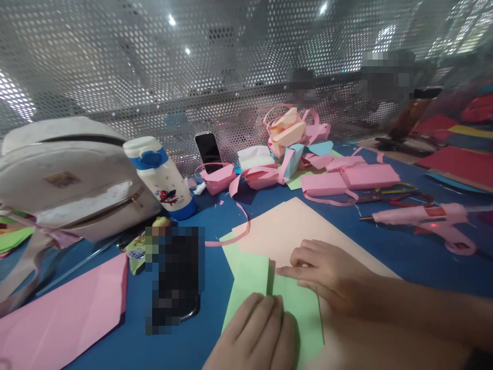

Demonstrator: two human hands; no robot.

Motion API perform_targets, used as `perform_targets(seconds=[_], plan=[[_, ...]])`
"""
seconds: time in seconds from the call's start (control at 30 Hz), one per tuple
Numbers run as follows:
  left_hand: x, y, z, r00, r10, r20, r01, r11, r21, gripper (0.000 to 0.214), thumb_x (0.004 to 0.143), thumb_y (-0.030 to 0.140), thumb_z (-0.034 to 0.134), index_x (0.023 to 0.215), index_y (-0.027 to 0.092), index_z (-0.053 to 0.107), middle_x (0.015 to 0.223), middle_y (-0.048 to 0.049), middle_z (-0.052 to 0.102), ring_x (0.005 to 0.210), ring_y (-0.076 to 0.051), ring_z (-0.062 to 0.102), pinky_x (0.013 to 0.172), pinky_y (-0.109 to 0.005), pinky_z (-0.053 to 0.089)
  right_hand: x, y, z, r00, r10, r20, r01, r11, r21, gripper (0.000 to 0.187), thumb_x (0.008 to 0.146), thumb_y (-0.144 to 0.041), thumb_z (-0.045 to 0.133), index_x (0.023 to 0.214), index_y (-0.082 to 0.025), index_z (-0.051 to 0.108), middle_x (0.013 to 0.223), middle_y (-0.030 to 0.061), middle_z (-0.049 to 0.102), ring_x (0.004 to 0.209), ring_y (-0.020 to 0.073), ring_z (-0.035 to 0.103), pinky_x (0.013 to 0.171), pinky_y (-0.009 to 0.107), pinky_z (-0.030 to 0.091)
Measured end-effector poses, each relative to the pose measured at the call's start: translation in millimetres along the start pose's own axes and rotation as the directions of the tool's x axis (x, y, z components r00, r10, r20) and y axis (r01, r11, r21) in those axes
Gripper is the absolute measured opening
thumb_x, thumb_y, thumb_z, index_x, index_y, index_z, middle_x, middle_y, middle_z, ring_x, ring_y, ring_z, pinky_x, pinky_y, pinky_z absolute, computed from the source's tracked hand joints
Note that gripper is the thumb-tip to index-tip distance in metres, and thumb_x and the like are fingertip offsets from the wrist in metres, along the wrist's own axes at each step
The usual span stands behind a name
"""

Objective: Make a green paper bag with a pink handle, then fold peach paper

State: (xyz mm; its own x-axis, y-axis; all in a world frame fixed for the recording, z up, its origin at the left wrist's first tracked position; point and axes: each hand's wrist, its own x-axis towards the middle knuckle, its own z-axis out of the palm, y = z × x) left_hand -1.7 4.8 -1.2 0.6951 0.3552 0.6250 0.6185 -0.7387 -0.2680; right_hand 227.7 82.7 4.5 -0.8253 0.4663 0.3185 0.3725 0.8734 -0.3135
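Observation:
A light green sheet of paper (246,280) lies folded on a larger peach sheet (292,226) on the blue table (408,252). My left hand (256,334) rests flat on the green sheet's near part, fingers together and stretched forward. My right hand (327,272) comes in from the right, fingers extended and pressing down on the green paper's fold at its upper edge. Neither hand grips anything.
A pink glue gun (427,218) and scissors (396,192) lie to the right. Pink paper boxes and strips (346,177) sit behind, with a phone (208,151), a white bottle (164,177), a white bag (65,174) and a pink sheet (73,313) at the left. A perforated metal screen (192,61) closes the back.

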Motion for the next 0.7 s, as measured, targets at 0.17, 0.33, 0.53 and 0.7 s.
perform_targets(seconds=[0.17, 0.33, 0.53, 0.7], plan=[[0.5, 0.1, -1.1, 1.000, -0.002, 0.022, 0.002, 1.000, -0.007, 0.037, 0.103, 0.007, 0.034, 0.096, 0.013, 0.070, 0.093, -0.0038, 0.077, 0.090, -0.019, 0.070, 0.093, -0.034, 0.048, -2.2, 2.7, 2.0, 0.999, 0.006, -0.044, -0.004, 1.000, 0.029, 0.035, 0.105, -0.019, 0.037, 0.128, -0.016, 0.063, 0.098, 0.0086, 0.063, 0.082, 0.0210, 0.050, 0.074, 0.034, 0.040], [2.1, -0.2, -3.5, 0.999, 0.002, 0.038, -0.001, 1.000, -0.005, 0.038, 0.103, 0.006, 0.033, 0.097, 0.013, 0.070, 0.094, -0.0035, 0.077, 0.090, -0.019, 0.071, 0.093, -0.034, 0.048, -1.9, 1.8, 3.0, 0.999, -0.004, -0.045, 0.004, 1.000, -0.018, 0.034, 0.104, -0.017, 0.038, 0.127, -0.016, 0.063, 0.098, 0.0086, 0.064, 0.082, 0.0208, 0.050, 0.072, 0.034, 0.039], [2.7, 0.0, -1.7, 1.000, 0.001, 0.030, -0.001, 1.000, -0.013, 0.036, 0.103, 0.007, 0.035, 0.096, 0.012, 0.070, 0.094, -0.0045, 0.077, 0.090, -0.019, 0.070, 0.094, -0.035, 0.046, -1.4, 3.6, 1.7, 0.999, -0.036, -0.030, 0.034, 0.998, -0.060, 0.034, 0.103, -0.017, 0.038, 0.126, -0.015, 0.063, 0.097, 0.0091, 0.064, 0.079, 0.0209, 0.050, 0.071, 0.035, 0.040], [-0.1, -0.4, -0.5, 0.999, 0.012, 0.039, -0.012, 1.000, -0.019, 0.036, 0.101, 0.005, 0.035, 0.097, 0.012, 0.070, 0.095, -0.0040, 0.077, 0.091, -0.020, 0.070, 0.096, -0.036, 0.045, -2.1, 5.2, -0.5, 0.998, -0.006, -0.068, 0.010, 0.999, 0.050, 0.039, 0.103, -0.017, 0.037, 0.139, -0.016, 0.054, 0.113, 0.0104, 0.067, 0.096, 0.0220, 0.055, 0.085, 0.037, 0.043]])
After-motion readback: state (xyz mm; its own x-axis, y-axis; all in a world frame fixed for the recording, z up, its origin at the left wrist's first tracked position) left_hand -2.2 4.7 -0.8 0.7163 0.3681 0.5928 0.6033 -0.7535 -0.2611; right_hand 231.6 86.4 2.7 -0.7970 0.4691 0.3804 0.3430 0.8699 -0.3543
